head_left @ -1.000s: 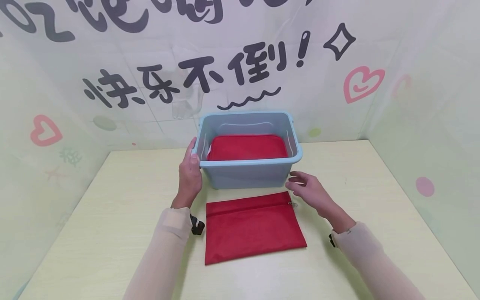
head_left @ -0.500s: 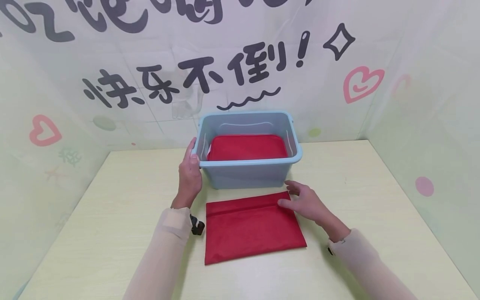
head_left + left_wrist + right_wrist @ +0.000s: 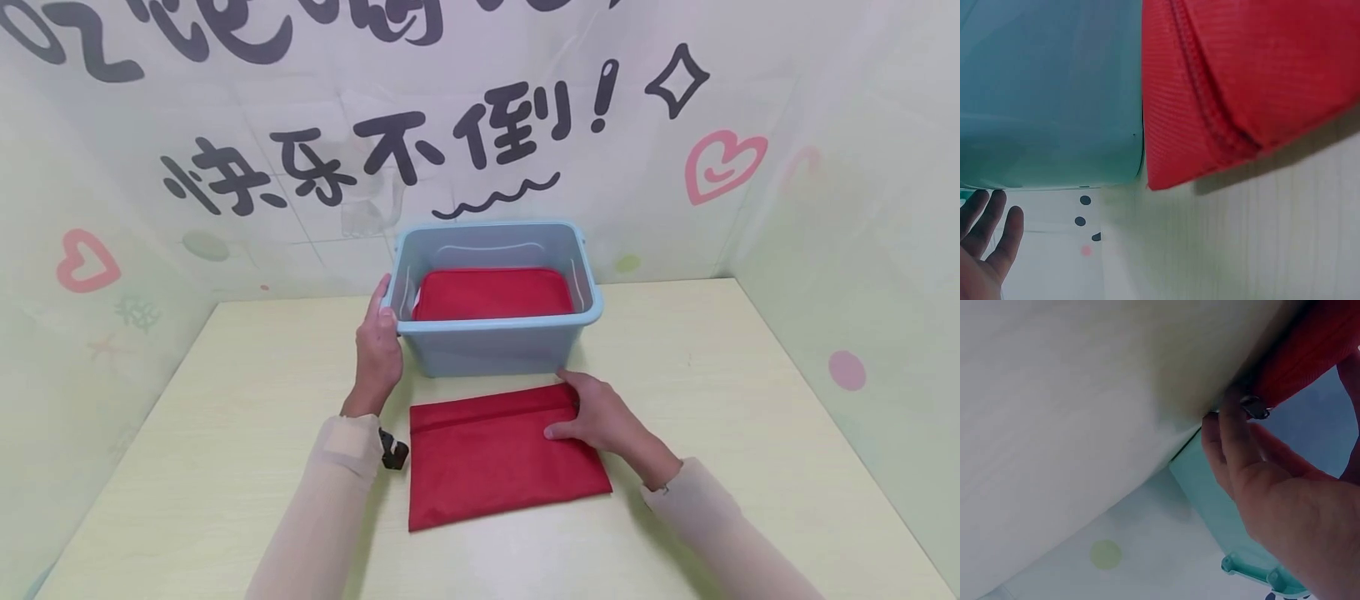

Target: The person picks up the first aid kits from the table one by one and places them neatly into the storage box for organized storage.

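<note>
A light blue plastic bin (image 3: 495, 350) stands at the back of the table, with a red zippered fabric item (image 3: 491, 293) inside. My left hand (image 3: 378, 354) grips its left rim near the front corner, thumb at the rim; in the left wrist view fingertips (image 3: 1009, 240) show by the bin. In front of the bin lies a flat red zippered pouch (image 3: 495, 467). Over its far right corner is my right hand (image 3: 603, 415), thumb stretched across the fabric and well apart from the fingers. In the right wrist view those fingers (image 3: 1235, 440) are right by the metal zipper pull (image 3: 1255, 407).
The pale wood-look table (image 3: 225, 433) reaches out to both sides. Behind the bin rises a white printed wall sheet (image 3: 300, 242) with dark lettering, and another light wall (image 3: 855, 250) stands at the right.
My right hand has moved left and toward me, from beside the bin's lower right onto the pouch's far right corner, covering the zipper pull. My left hand, bin and pouch have stayed put.
</note>
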